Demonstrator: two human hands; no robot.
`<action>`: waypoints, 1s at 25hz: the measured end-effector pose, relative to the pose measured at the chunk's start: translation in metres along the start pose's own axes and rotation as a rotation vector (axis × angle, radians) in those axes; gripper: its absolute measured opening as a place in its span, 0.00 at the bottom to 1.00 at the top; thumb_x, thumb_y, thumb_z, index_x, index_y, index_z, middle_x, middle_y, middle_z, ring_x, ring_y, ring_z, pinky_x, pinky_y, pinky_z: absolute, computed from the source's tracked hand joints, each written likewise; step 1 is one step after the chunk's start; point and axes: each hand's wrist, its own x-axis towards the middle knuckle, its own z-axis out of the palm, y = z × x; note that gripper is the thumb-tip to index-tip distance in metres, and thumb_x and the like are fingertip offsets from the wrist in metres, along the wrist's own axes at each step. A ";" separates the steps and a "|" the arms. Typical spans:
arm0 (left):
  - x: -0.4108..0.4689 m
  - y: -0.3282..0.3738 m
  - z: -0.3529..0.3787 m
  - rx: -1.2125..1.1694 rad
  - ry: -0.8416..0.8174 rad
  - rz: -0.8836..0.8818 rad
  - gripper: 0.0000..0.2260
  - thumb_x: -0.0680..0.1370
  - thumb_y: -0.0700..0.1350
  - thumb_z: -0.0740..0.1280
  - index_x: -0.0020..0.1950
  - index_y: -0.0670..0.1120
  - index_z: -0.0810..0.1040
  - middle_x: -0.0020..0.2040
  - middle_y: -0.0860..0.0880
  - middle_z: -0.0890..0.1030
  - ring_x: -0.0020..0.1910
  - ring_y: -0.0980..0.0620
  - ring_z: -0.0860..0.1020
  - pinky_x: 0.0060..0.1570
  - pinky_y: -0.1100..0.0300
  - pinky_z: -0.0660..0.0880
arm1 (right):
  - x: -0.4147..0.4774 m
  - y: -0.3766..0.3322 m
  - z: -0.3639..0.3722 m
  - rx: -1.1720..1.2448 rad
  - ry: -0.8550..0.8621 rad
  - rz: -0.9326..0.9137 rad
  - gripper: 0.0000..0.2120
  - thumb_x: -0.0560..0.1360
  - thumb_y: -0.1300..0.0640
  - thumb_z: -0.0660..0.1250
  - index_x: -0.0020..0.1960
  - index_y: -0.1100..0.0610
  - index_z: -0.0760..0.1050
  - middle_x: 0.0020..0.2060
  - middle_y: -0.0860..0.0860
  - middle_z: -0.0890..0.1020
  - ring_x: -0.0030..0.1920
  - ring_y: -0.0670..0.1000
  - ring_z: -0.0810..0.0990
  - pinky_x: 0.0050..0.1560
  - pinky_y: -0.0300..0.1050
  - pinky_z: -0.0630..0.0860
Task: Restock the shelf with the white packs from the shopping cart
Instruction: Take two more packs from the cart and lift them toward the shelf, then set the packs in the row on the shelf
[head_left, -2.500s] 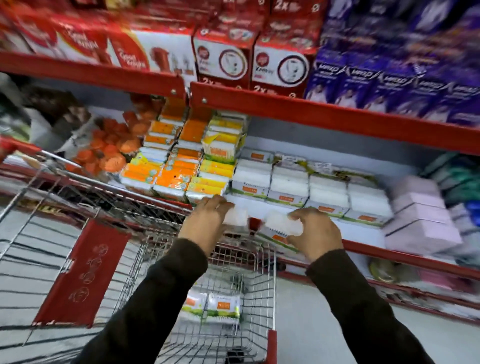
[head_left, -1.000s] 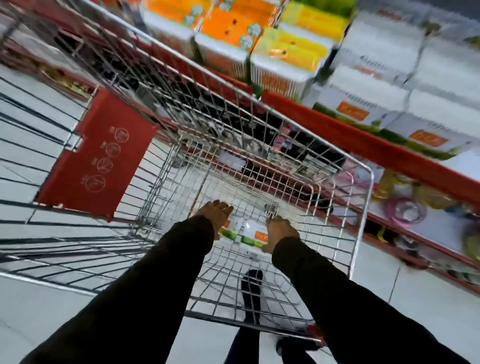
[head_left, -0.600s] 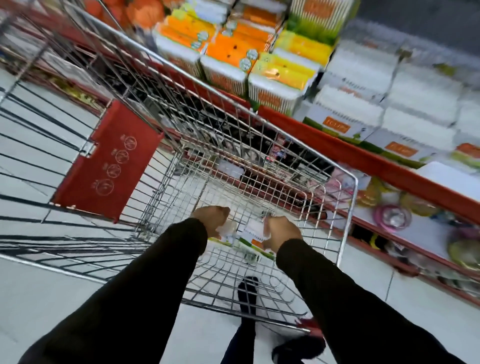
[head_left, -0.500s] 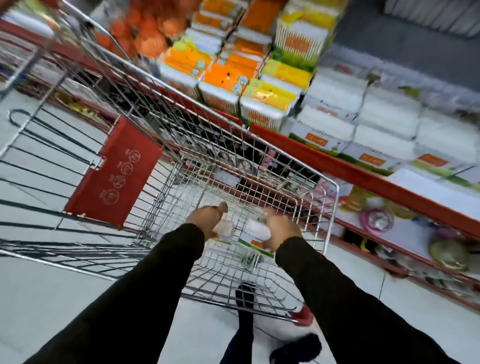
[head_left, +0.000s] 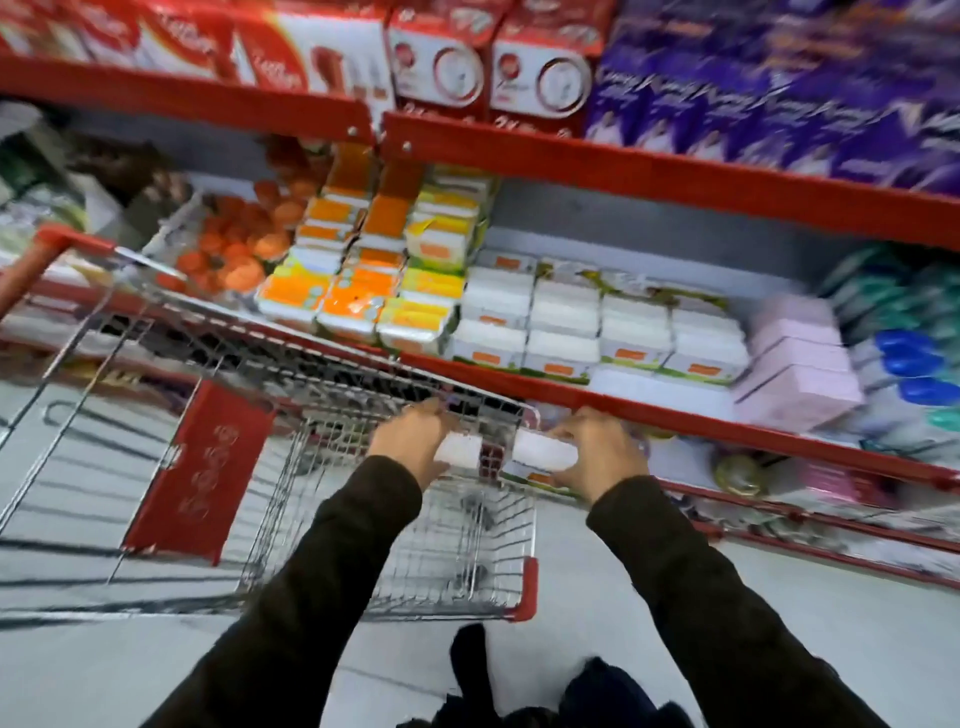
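My left hand (head_left: 415, 439) grips one white pack (head_left: 458, 448), and my right hand (head_left: 597, 451) grips a second white pack (head_left: 543, 451). Both hands are raised above the far rim of the wire shopping cart (head_left: 374, 364), just below the red edge of the middle shelf (head_left: 675, 410). On that shelf several white packs with orange labels (head_left: 597, 332) stand in stacked rows. The cart's basket floor (head_left: 452, 551) shows no packs from here.
Orange and yellow packs (head_left: 363, 291) stand left of the white rows, pink boxes (head_left: 800, 364) to their right. A bare strip of shelf (head_left: 660, 392) lies in front of the white stacks. Red and purple boxes (head_left: 545, 67) fill the upper shelf. The cart's red child-seat flap (head_left: 202, 467) hangs at left.
Both hands closed on two white packs at the cart's bottom and lifted them up to the cart's rim by the shelf edge. The view swung up from the basket to the shelves.
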 end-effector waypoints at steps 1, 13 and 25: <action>0.004 0.019 -0.010 -0.003 0.025 0.032 0.22 0.76 0.47 0.71 0.70 0.51 0.72 0.70 0.47 0.71 0.66 0.44 0.75 0.60 0.51 0.76 | -0.007 0.018 -0.015 -0.003 0.038 0.038 0.20 0.65 0.58 0.78 0.56 0.49 0.82 0.54 0.51 0.81 0.57 0.54 0.80 0.54 0.47 0.78; 0.111 0.219 -0.061 -0.029 0.253 0.203 0.23 0.74 0.38 0.72 0.67 0.49 0.75 0.62 0.47 0.74 0.63 0.45 0.76 0.57 0.51 0.80 | 0.026 0.179 -0.114 -0.153 0.258 0.191 0.23 0.68 0.63 0.74 0.62 0.49 0.79 0.57 0.53 0.80 0.60 0.55 0.78 0.55 0.47 0.79; 0.171 0.240 -0.020 0.061 0.162 0.099 0.24 0.75 0.31 0.66 0.68 0.47 0.73 0.62 0.44 0.73 0.60 0.44 0.78 0.52 0.51 0.81 | 0.079 0.211 -0.077 -0.316 0.153 0.076 0.20 0.71 0.65 0.73 0.61 0.53 0.79 0.54 0.53 0.80 0.55 0.55 0.80 0.51 0.49 0.82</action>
